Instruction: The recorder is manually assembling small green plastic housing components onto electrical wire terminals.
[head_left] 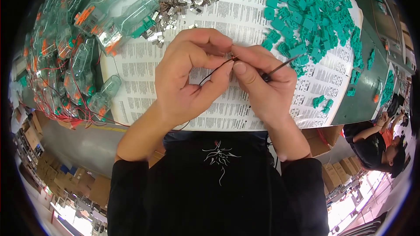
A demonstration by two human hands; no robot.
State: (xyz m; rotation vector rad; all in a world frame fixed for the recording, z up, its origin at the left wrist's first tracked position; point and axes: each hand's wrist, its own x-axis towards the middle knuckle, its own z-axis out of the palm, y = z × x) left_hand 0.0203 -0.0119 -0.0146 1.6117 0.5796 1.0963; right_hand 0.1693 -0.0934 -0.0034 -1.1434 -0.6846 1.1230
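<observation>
My two hands meet over the middle of the printed sheet. The thumb and fingers of my left hand (186, 72) pinch a thin dark wire (205, 78), which loops back toward that palm. At the touching fingertips a small copper-coloured end (235, 57) shows; exactly what it joins is hidden. My right hand (267, 85) has its thumb and forefinger closed at the same spot. A slim dark tool with a rod-like shaft (286, 63) is tucked in that hand and sticks out to the upper right; its kind I cannot make out.
A heap of green plastic parts (310, 17) covers the sheet's right side. Small metal pieces (175, 0) lie piled beyond my left hand. Clear toy-like plastic bodies with orange tips (78, 61) and red wires (52, 113) crowd the left. Another person (376, 144) works at far right.
</observation>
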